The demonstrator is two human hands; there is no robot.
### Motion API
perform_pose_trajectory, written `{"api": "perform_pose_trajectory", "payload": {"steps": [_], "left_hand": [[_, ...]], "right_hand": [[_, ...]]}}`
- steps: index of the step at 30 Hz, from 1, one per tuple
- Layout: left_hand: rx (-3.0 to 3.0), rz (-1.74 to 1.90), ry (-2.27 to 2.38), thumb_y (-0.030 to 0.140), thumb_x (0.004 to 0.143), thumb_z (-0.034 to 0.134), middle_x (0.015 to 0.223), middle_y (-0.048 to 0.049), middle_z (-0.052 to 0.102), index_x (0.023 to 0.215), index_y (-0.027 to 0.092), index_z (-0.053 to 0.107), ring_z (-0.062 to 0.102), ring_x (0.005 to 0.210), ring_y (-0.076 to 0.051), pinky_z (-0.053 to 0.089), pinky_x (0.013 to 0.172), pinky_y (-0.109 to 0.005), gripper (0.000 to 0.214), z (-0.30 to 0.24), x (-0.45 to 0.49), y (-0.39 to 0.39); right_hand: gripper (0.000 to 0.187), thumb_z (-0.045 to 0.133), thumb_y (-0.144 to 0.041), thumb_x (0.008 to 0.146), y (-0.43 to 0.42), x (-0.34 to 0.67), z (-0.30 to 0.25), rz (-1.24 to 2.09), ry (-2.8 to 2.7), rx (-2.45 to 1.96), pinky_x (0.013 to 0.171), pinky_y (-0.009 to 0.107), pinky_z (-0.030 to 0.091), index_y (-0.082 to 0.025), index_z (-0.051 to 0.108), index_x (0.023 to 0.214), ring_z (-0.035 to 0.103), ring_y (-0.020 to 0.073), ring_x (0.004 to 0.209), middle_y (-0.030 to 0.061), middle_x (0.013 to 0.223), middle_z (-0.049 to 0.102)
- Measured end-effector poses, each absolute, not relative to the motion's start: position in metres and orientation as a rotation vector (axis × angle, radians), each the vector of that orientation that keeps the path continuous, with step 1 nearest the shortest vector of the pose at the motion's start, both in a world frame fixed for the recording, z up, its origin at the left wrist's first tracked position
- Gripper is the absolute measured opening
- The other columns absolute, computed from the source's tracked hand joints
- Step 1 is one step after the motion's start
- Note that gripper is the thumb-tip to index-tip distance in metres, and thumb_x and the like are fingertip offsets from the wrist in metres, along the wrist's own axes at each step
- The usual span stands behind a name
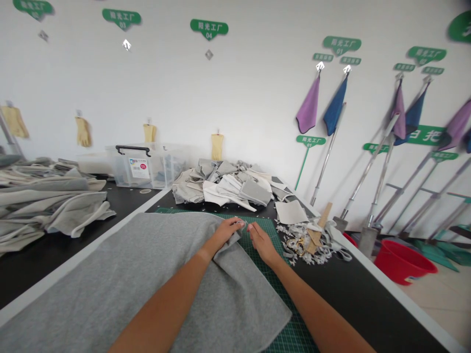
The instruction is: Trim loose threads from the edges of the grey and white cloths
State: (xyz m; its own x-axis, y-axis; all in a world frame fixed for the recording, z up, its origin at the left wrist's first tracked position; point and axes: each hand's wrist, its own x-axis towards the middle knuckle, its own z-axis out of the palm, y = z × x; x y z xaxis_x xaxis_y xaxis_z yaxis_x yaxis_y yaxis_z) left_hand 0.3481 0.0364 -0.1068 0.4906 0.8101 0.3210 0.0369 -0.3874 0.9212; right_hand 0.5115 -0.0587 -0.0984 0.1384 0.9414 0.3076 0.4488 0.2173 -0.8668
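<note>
A large piece of grey fabric (147,260) is spread over the near part of the table, partly covering a green cutting mat (263,235). My left hand (228,231) is closed on the fabric's far edge, which bunches up in folds below the fingers. Just to its right, my right hand (260,239) is closed in a pinch. A thin pale strand shows between the two hands; it seems to run to the right fingertips, but it is too small to name for certain.
A pile of grey and white fabric pieces (235,184) lies beyond the mat. To the right are shredded scraps (312,245), with gold-handled scissors (298,246) among them. Stacked fabric (51,201) and a clear plastic bin (138,166) are at left. A red bucket (403,262) stands on the floor.
</note>
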Motion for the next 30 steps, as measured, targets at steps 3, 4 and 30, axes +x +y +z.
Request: {"api": "perform_pose_trajectory", "payload": {"steps": [3, 4, 30], "left_hand": [[1.776, 1.013, 0.691, 0.052, 0.085, 0.062, 0.103, -0.0049, 0.074, 0.099, 0.021, 0.075, 0.065, 0.099, -0.019, 0.050, 0.090, -0.026, 0.036, -0.1081, 0.3483, 0.0368], [1.782, 1.009, 0.693, 0.053, 0.086, 0.061, 0.103, -0.0051, 0.074, 0.099, 0.021, 0.075, 0.065, 0.100, -0.019, 0.050, 0.091, -0.026, 0.036, -0.1080, 0.3483, 0.0366], [1.804, 0.991, 0.735, 0.053, 0.083, 0.062, 0.097, -0.0054, 0.074, 0.096, 0.018, 0.077, 0.064, 0.093, -0.019, 0.048, 0.087, -0.025, 0.040, -0.1044, 0.3447, 0.0318]], "right_hand": [[0.042, 0.038, -0.062, 0.098, -0.0619, 0.5107, -0.0974, 0.573, -1.539, -1.398, 0.058, 0.024, 0.033, -0.025, 0.056, 0.090, 0.045, 0.0151, 0.061, -0.0022, 0.070, 0.052], [0.041, 0.037, -0.061, 0.099, -0.0627, 0.5106, -0.0971, 0.561, -1.556, -1.399, 0.058, 0.024, 0.033, -0.025, 0.056, 0.091, 0.046, 0.0151, 0.062, -0.0025, 0.070, 0.052], [0.032, 0.031, -0.051, 0.105, -0.0608, 0.5115, -0.0973, 0.355, -1.769, -1.477, 0.061, 0.025, 0.026, -0.025, 0.046, 0.095, 0.051, 0.0162, 0.063, -0.0032, 0.072, 0.051]]}}
